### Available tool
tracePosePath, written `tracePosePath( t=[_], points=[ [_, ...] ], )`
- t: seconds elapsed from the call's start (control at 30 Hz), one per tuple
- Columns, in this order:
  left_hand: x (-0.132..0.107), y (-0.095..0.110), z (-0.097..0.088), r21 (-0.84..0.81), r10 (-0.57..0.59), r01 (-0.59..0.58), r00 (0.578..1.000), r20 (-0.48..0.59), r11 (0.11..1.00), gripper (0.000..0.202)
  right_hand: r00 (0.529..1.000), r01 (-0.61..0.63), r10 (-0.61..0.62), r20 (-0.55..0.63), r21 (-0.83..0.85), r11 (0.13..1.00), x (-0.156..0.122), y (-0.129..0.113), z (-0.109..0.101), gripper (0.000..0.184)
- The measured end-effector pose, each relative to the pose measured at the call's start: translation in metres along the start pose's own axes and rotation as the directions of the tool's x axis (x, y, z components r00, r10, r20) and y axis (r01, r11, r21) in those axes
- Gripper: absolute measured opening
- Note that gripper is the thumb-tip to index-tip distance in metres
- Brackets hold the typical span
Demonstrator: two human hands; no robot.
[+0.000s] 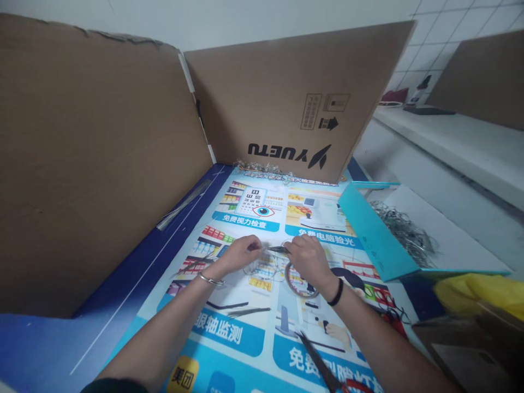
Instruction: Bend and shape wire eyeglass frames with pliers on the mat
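Wire (pixel 266 248) at frame centre looks unfinished.
Left hand (pixel 239 254) pinches it, right hand (pixel 309 259) grips a pointed tool (pixel 278 249); tangled strands (pixel 403 232) lie in the blue box (pixel 370 234), right.

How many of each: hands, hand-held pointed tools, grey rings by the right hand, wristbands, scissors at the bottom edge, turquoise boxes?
Hands: 2 (left hand, right hand)
Pointed tool: 1
Grey ring: 1
Wristbands: 2 (silver band, black band)
Scissors: 1
Turquoise box: 1
Total: 8
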State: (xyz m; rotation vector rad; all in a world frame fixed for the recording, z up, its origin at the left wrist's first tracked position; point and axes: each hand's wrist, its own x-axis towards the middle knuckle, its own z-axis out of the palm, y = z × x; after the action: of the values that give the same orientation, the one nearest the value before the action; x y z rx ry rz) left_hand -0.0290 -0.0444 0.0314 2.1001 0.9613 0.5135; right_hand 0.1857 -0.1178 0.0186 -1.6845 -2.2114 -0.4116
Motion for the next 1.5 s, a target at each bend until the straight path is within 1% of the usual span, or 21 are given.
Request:
tracePosePath(
  t=[0.07, 0.2, 0.4, 0.53, 0.6, 0.7, 0.87, 0.97, 1.07, 1.13, 1.2, 1.27, 1.37, 1.5],
  points=[
    [0.000, -0.001, 0.002, 0.016, 0.002, -0.002, 1.000, 0.021, 1.000, 0.014, 1.000, -0.023, 0.023, -0.001, 0.020, 1.000, 0.000, 0.000, 0.001, 0.014],
    [0.001, -0.004, 0.004, 0.046, -0.037, 0.035, 0.999, 0.037, 0.998, 0.021, 0.998, -0.060, 0.060, 0.001, 0.072, 0.996, 0.000, 0.000, 0.002, 0.014],
    [0.000, -0.003, 0.003, 0.007, -0.039, 0.039, 0.998, 0.050, 0.999, 0.022, 0.995, -0.101, 0.102, 0.002, 0.154, 0.983, 0.001, 0.002, 0.004, 0.013],
    [0.000, -0.002, 0.003, -0.034, -0.090, 0.091, 0.995, 0.040, 0.995, 0.021, 0.993, -0.119, 0.116, 0.026, 0.172, 0.978, 0.001, 0.003, 0.004, 0.010],
    [0.001, -0.003, 0.004, -0.050, -0.096, 0.098, 0.995, 0.034, 0.994, 0.021, 0.993, -0.118, 0.115, 0.029, 0.170, 0.978, 0.002, 0.003, 0.005, 0.010],
    [0.001, -0.004, 0.004, -0.065, -0.085, 0.087, 0.996, 0.029, 0.994, 0.020, 0.993, -0.113, 0.109, 0.035, 0.151, 0.982, 0.002, 0.003, 0.005, 0.010],
    [0.001, -0.002, 0.004, -0.047, -0.109, 0.109, 0.994, 0.020, 0.993, 0.020, 0.994, -0.112, 0.110, 0.020, 0.131, 0.985, 0.001, 0.001, 0.006, 0.011],
    [0.001, 0.000, 0.004, -0.036, -0.121, 0.121, 0.993, 0.003, 0.992, 0.020, 0.993, -0.112, 0.116, -0.026, 0.123, 0.986, 0.000, 0.001, 0.006, 0.013],
    [0.001, 0.003, 0.003, -0.005, -0.122, 0.122, 0.992, -0.013, 0.993, 0.020, 0.986, -0.108, 0.122, -0.112, 0.119, 0.987, -0.001, 0.001, 0.003, 0.016],
    [0.002, 0.004, 0.004, 0.017, -0.116, 0.116, 0.993, -0.020, 0.993, 0.021, 0.986, -0.069, 0.084, -0.144, 0.104, 0.992, 0.000, 0.001, -0.001, 0.017],
    [0.002, 0.004, 0.004, 0.028, -0.112, 0.113, 0.993, -0.027, 0.993, 0.021, 0.993, -0.011, 0.016, -0.117, 0.048, 0.999, 0.000, -0.002, -0.007, 0.017],
    [0.002, 0.004, 0.005, 0.018, -0.116, 0.117, 0.993, -0.037, 0.993, 0.021, 0.998, 0.035, -0.036, -0.050, -0.031, 0.999, 0.001, -0.006, -0.012, 0.016],
    [0.001, 0.004, 0.007, -0.015, -0.139, 0.139, 0.989, -0.039, 0.990, 0.022, 0.998, 0.054, -0.052, 0.017, -0.117, 0.992, 0.002, -0.012, -0.017, 0.015],
    [0.000, 0.007, 0.008, -0.038, -0.136, 0.135, 0.991, -0.011, 0.990, 0.021, 0.998, 0.062, -0.061, 0.010, -0.159, 0.985, 0.002, -0.016, -0.019, 0.015]
  ],
)
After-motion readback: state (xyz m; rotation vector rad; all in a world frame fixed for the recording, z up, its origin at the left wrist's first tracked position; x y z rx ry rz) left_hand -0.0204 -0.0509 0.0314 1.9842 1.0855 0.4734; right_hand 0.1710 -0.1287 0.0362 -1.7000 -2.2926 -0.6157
